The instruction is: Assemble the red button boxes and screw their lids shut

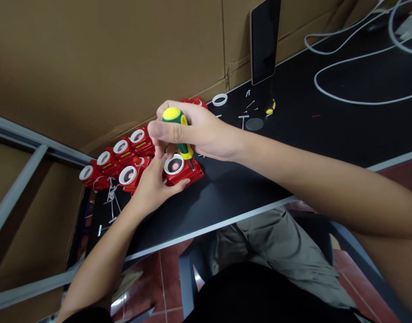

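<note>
My right hand (195,132) is closed around a green and yellow screwdriver (177,123), held upright with its tip down on a red toy camera (182,170) that has a white lens ring. My left hand (153,184) grips that red camera from the left side and steadies it on the black table (293,148). The screwdriver's shaft is mostly hidden behind my fingers.
A row of several more red toy cameras (114,157) lies to the left against a cardboard wall. Loose screws and metal bits (110,202) lie near them. A white ring (219,99), small parts, a dark tablet (264,40) and white cables (353,58) sit farther right.
</note>
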### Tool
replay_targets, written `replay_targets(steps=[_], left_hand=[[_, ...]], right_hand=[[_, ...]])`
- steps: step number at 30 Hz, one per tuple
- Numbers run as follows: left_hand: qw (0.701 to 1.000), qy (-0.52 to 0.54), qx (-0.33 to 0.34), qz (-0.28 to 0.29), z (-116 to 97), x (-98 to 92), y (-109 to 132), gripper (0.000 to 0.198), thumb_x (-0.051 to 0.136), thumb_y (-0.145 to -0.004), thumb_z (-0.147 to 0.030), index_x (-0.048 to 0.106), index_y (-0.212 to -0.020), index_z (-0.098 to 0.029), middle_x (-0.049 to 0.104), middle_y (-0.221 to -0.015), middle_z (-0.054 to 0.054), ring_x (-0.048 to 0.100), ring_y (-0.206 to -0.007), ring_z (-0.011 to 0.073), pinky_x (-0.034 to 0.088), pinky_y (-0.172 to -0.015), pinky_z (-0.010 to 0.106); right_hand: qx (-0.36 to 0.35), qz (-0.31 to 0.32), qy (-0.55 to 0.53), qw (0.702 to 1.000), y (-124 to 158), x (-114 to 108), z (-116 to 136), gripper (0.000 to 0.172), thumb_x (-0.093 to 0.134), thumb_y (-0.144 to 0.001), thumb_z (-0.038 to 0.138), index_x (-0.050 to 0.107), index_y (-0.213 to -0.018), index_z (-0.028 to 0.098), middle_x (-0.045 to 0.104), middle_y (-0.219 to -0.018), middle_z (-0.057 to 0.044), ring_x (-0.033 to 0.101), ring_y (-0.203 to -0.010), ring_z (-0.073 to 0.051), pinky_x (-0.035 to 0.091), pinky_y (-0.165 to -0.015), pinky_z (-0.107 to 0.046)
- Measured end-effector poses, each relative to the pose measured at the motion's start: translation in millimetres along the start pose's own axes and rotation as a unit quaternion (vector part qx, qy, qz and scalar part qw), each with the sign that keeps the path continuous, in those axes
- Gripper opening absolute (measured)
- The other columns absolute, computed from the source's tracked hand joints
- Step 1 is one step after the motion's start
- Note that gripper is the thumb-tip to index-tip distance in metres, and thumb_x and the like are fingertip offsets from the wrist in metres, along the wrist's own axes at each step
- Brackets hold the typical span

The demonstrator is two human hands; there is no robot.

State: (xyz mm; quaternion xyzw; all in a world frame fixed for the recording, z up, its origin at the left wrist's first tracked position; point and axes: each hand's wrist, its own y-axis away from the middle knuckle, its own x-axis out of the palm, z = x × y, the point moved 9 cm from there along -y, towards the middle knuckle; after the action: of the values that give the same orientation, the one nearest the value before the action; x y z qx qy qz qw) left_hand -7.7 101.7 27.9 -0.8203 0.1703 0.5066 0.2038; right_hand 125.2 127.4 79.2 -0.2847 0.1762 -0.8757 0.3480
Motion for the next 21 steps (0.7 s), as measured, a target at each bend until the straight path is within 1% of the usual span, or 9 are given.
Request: replay_targets(steps=[3,4,6,8,10,12,15,19,21], left_hand=[[1.0,0.016,0.001,-0.003,1,0.3,0,0.056,0.084,-0.094,-0.057,0.066,-0.134,-0.023,0.079,-0.135,0.011,0.077,-0.122,0.0359,0.063,-0.108,0.047],[1.0,0.02,0.0,-0.004,1,0.3,0,0.053,0.084,-0.093,-0.056,0.066,-0.13,-0.023,0.079,-0.13,0.009,0.077,-0.116,0.0339,0.063,-0.104,0.045],[1.0,0.026,0.001,-0.012,1,-0.3,0,0.048,0.085,-0.093,-0.054,0.067,-0.124,-0.023,0.079,-0.121,0.007,0.077,-0.106,0.0306,0.063,-0.097,0.041],[0.999,0.029,0.006,-0.014,0,-0.4,0,0.046,0.085,-0.093,-0.054,0.067,-0.121,-0.023,0.079,-0.117,0.006,0.076,-0.101,0.0289,0.062,-0.094,0.04],[1.0,0.025,0.008,-0.013,0,-0.3,0,0.047,0.084,-0.093,-0.055,0.067,-0.123,-0.022,0.078,-0.116,0.005,0.075,-0.099,0.0282,0.062,-0.094,0.039],[1.0,0.014,0.006,-0.01,1,-0.2,0,0.052,0.083,-0.093,-0.056,0.066,-0.127,-0.021,0.078,-0.118,0.006,0.075,-0.1,0.0286,0.063,-0.094,0.04],[1.0,0.001,0.004,-0.004,2,0.7,0,0.058,0.083,-0.094,-0.058,0.065,-0.135,-0.02,0.079,-0.126,0.009,0.077,-0.109,0.0319,0.064,-0.099,0.042],[1.0,0.005,0.018,-0.01,1,-0.2,0,0.069,0.083,-0.097,-0.059,0.062,-0.149,-0.02,0.078,-0.144,0.014,0.077,-0.126,0.0373,0.064,-0.11,0.048],[1.0,0.001,0.026,-0.012,-1,-0.6,0,0.07,0.083,-0.098,-0.058,0.061,-0.152,-0.02,0.076,-0.151,0.015,0.076,-0.133,0.0385,0.063,-0.115,0.049]], right_hand=[[-0.008,0.022,0.006,1.0,1,4,4,0.074,0.098,-0.082,0.083,0.058,-0.101,0.023,0.064,-0.077,0.007,0.061,-0.066,-0.01,0.053,-0.061,-0.022],[0.002,0.043,0.008,0.999,2,7,5,0.074,0.089,-0.088,0.089,0.063,-0.101,0.021,0.061,-0.075,0.007,0.057,-0.065,-0.009,0.051,-0.059,-0.021],[0.027,0.087,0.004,0.996,4,16,5,0.084,0.063,-0.101,0.098,0.072,-0.098,0.015,0.056,-0.07,0.005,0.053,-0.063,-0.009,0.049,-0.057,-0.021],[0.035,0.098,-0.008,0.994,4,20,6,0.091,0.046,-0.11,0.096,0.075,-0.088,0.012,0.055,-0.068,0.002,0.053,-0.064,-0.01,0.05,-0.056,-0.02],[0.032,0.071,-0.017,0.997,3,18,5,0.086,0.048,-0.115,0.088,0.073,-0.081,0.014,0.06,-0.071,0.0,0.055,-0.066,-0.01,0.051,-0.056,-0.019],[0.039,0.037,-0.013,0.998,2,13,1,0.08,0.057,-0.112,0.087,0.072,-0.08,0.015,0.066,-0.078,-0.003,0.058,-0.069,-0.011,0.054,-0.06,-0.02],[0.052,0.009,-0.003,0.999,3,7,-7,0.075,0.074,-0.098,0.092,0.073,-0.088,0.017,0.072,-0.087,-0.004,0.062,-0.074,-0.012,0.058,-0.066,-0.022],[0.023,0.012,0.013,1.0,2,3,-6,0.071,0.098,-0.082,0.083,0.07,-0.09,0.018,0.067,-0.082,0.001,0.061,-0.073,-0.011,0.053,-0.064,-0.021],[0.007,0.015,0.012,1.0,2,3,-4,0.07,0.106,-0.076,0.076,0.067,-0.09,0.02,0.069,-0.083,0.001,0.067,-0.075,-0.012,0.056,-0.067,-0.022]])
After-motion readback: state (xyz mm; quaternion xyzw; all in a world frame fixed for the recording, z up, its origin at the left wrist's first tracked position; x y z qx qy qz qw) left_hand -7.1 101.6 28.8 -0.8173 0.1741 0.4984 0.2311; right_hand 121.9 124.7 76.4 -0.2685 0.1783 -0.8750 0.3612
